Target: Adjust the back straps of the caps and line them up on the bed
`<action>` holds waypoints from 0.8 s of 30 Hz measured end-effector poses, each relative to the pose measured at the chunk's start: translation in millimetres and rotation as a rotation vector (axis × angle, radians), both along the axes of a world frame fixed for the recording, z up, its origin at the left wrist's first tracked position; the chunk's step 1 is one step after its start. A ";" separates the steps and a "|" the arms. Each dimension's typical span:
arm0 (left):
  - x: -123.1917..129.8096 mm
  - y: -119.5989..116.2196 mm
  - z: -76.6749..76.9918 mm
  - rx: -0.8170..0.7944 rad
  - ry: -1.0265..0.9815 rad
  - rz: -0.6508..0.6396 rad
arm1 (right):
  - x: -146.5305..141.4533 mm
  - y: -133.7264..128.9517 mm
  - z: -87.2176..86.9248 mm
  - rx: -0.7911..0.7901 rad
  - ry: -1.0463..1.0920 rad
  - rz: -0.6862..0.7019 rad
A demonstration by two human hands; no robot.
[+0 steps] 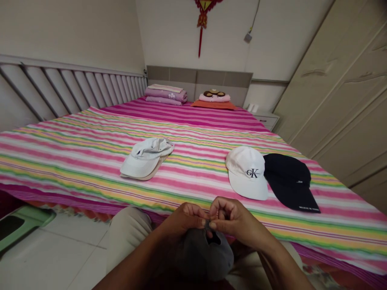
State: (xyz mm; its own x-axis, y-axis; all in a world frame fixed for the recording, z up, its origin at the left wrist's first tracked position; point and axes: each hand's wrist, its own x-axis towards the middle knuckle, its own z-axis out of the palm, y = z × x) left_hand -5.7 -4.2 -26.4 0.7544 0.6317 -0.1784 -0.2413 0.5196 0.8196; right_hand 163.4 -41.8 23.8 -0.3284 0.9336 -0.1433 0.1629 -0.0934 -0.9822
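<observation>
A dark grey baseball cap point(199, 255) is held over my lap, its back opening facing up and away from me. My left hand point(190, 217) pinches the strap at the back of this cap. Close beside it, my right hand point(229, 219) grips the same strap, the fingertips of both hands nearly touching. The strap's fastening is mostly hidden by my fingers. On the bed ahead lie a pale cap with a small dark logo point(142, 159), a white cap with black letters point(248, 173) and a black cap point(288, 181), the last two side by side.
A striped bedspread point(193, 177) covers the bed before me. Folded purple bedding point(166, 96) and a pink and orange stack point(214, 100) lie by the headboard point(223, 78). A green stool point(33, 219) stands at left, a wardrobe point(338, 92) at right.
</observation>
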 end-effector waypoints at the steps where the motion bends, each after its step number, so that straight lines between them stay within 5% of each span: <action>1: -0.3 0.4 -0.4 -0.004 0.000 0.016 | -0.5 -0.8 -0.6 0.080 -0.064 -0.065; 5: -1.6 3.7 -2.8 -0.028 -0.004 0.067 | -3.7 -7.4 -3.1 0.683 -0.420 -0.354; 10: 0.4 4.5 -2.6 -0.068 0.003 0.157 | -13.5 -18.0 -7.4 1.175 -0.792 -0.328; 24: 5.3 0.5 -3.8 -0.028 -0.008 0.262 | -24.9 -15.6 -20.6 1.220 -0.874 -0.457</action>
State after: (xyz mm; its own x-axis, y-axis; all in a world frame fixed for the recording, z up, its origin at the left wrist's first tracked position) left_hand -0.4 -3.7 -30.2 0.5675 0.8004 -0.1932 -0.3773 0.4614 0.8030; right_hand 138.5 -57.3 3.1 -0.2182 0.6168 0.7563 0.8812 0.4576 -0.1190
